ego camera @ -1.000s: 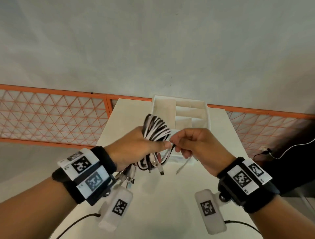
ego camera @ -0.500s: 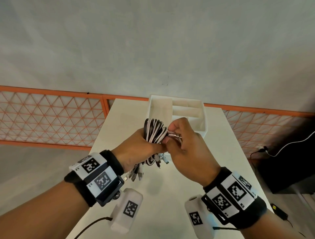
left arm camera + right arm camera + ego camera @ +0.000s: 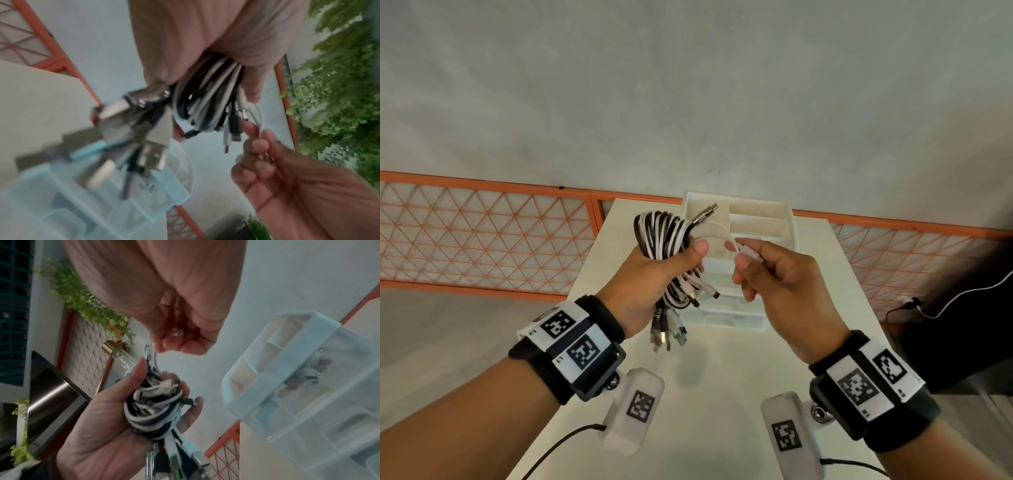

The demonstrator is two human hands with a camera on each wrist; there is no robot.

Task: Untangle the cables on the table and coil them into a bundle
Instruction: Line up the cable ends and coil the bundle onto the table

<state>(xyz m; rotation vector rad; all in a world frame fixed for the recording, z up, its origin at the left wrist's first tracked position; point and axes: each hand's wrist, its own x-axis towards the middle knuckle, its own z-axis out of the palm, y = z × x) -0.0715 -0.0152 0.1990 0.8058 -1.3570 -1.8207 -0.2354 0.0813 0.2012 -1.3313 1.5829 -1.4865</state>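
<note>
A coiled bundle of black and white cables is held above the table in my left hand, fingers and thumb wrapped round it. Several plug ends hang below that fist, and a ridged metal plug sticks out at the top. One white cable arcs from the bundle to the right. My right hand pinches that cable's white plug end between thumb and fingertips, a short way right of the bundle.
A white compartment organiser box stands on the white table just beyond my hands. An orange lattice fence runs behind the table. A dark object with a cable sits at the right.
My right hand has come off the bundle and moved right, drawing out the white cable end. The left hand has lifted the bundle slightly, and a metal plug now shows on top.
</note>
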